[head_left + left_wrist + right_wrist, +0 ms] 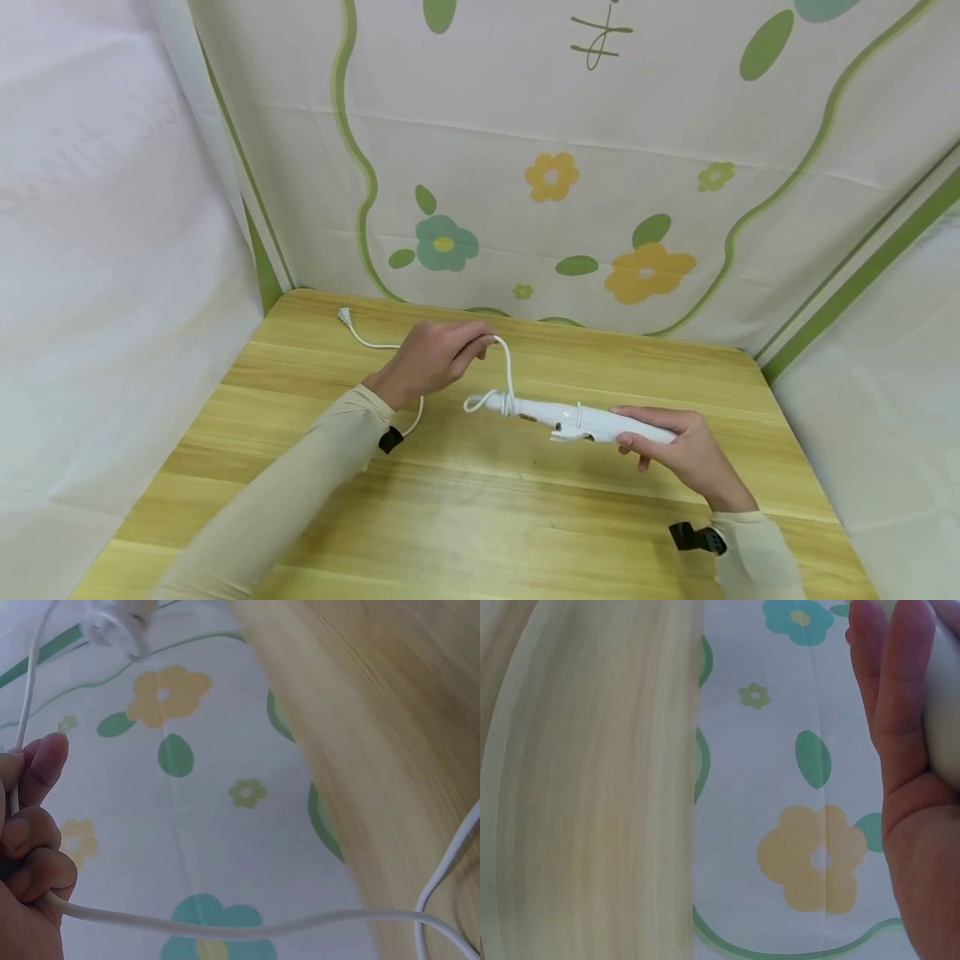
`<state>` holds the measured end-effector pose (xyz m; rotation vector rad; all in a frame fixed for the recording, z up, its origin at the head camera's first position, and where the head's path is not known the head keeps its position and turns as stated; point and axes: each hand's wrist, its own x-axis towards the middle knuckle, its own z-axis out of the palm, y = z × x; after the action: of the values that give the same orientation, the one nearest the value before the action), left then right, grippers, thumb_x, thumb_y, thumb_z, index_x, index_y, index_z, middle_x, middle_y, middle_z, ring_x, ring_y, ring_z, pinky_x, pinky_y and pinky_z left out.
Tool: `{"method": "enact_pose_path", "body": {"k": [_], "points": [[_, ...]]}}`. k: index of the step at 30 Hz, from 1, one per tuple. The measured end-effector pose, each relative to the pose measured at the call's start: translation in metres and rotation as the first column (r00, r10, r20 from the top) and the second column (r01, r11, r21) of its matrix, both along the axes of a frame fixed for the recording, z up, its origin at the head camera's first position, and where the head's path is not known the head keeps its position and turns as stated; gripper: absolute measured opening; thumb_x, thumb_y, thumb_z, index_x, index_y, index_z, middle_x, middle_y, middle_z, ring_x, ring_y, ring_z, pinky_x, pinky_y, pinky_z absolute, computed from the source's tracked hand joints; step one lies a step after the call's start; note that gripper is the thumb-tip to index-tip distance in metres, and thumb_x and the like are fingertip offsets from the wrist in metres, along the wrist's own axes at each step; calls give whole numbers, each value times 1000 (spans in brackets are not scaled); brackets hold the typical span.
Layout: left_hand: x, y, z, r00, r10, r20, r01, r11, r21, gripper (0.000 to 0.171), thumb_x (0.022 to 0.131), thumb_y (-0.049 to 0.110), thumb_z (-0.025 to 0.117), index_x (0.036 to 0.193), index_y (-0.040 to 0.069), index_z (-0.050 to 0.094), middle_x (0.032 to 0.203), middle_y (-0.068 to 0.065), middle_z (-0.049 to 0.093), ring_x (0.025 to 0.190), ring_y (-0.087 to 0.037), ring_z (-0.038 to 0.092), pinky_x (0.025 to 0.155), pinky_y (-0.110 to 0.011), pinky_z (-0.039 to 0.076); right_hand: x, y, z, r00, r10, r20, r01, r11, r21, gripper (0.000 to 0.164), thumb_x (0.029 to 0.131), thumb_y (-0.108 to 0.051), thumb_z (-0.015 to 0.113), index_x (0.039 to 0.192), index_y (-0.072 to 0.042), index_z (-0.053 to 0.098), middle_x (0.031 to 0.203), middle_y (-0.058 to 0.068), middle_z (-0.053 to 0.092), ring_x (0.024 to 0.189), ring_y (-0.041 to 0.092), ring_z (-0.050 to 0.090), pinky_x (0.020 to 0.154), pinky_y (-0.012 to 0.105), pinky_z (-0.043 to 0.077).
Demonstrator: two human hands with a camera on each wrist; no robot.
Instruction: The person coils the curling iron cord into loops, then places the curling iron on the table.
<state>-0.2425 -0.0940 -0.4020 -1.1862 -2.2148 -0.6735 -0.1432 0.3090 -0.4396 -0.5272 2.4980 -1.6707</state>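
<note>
Head view: person's at the table (pixel 465 533), both hands busy. Right hand (pixel 682 450) has its fingers wrapped on the right end of a white appliance (pixel 555 415), wand-shaped, held roughly level above the table, right of middle from the person's side. Left hand (pixel 435 354) pinches the white cord (pixel 508 367) between thumb and fingers; cord arcs from there down to the appliance's left end, where a few turns sit around it, plus a small loose loop. Rest of the cord trails behind the left wrist; plug (pixel 345 316) lies near the table's far left corner. Beige sleeves (pixel 292 483), black piece at each wrist, flower-print cloth (pixel 480 183) behind. Left wrist view: fingers curled on the cord, one length going up, another leaving the lower fingers toward the table side. Appliance end up top, blurred. Right wrist view: fingers grasp the appliance's smooth white body, mostly cropped at the right edge; table on the left, cloth between.
</note>
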Motion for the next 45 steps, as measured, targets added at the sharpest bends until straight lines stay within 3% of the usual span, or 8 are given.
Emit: {"method": "enact_pose_path", "body": {"k": [11, 19, 26, 28, 31, 37, 43, 45], "points": [[-5, 3, -22, 994, 30, 106, -28, 999, -17, 12, 111, 16, 65, 100, 16, 71, 79, 8, 69, 64, -4, 57, 61, -25, 50, 8, -4, 13, 987, 143, -68, -153, 973, -174, 40, 95, 20, 69, 134, 11, 70, 110, 4, 84, 76, 17, 80, 49, 35, 58], [7, 12, -33, 969, 44, 244, -22, 995, -93, 17, 114, 23, 60, 104, 19, 72, 81, 7, 71, 65, -2, 54, 65, -26, 50, 9, -3, 11, 990, 133, -51, -141, 963, -228, 40, 94, 23, 67, 132, 12, 71, 110, 6, 84, 75, 18, 81, 47, 34, 57], [13, 19, -45, 955, -41, 293, 62, 996, -62, 13, 113, 21, 62, 109, 19, 74, 84, 12, 71, 67, -1, 56, 70, -25, 54, 10, -2, 11, 983, 156, -95, -176, 949, -261, 42, 95, 25, 64, 134, 12, 70, 106, 9, 85, 75, 17, 80, 46, 33, 56], [17, 20, -51, 942, -60, 331, 85, 995, -59, 11, 109, 13, 66, 111, 18, 75, 89, 10, 75, 72, -1, 58, 72, -24, 54, 10, -2, 11, 983, 147, -113, -173, 948, -267, 41, 95, 25, 63, 134, 13, 69, 103, 8, 85, 74, 16, 80, 47, 32, 56], [24, 21, -57, 911, -59, 408, 94, 993, -65, 11, 105, 10, 69, 107, 17, 77, 89, 8, 77, 71, 0, 56, 69, -21, 51, 9, -3, 11, 986, 114, -124, -145, 949, -279, 41, 96, 25, 62, 134, 13, 69, 102, 8, 85, 74, 16, 80, 47, 31, 56], [37, 29, -58, 919, -76, 388, 147, 977, -156, 23, 115, 23, 58, 111, 15, 80, 78, 12, 71, 65, 6, 54, 66, -15, 48, 7, -4, 13, 993, -7, -120, -30, 951, -307, 35, 100, 21, 62, 134, 16, 67, 102, 9, 85, 75, 16, 80, 48, 30, 56], [48, 32, -50, 866, -90, 492, 169, 979, -118, 28, 117, 23, 51, 110, 16, 77, 76, 16, 66, 65, 7, 51, 69, -16, 48, 4, -5, 14, 986, -154, -62, 131, 953, -274, 33, 101, 12, 68, 133, 17, 67, 94, 9, 85, 76, 17, 80, 49, 30, 57], [51, 32, -47, 858, -93, 506, 168, 980, -105, 29, 118, 23, 50, 107, 17, 76, 75, 17, 64, 64, 7, 50, 70, -17, 48, 4, -6, 13, 983, -178, -50, 160, 952, -260, 33, 101, 10, 70, 133, 16, 68, 91, 10, 84, 76, 18, 80, 50, 30, 58]]}}
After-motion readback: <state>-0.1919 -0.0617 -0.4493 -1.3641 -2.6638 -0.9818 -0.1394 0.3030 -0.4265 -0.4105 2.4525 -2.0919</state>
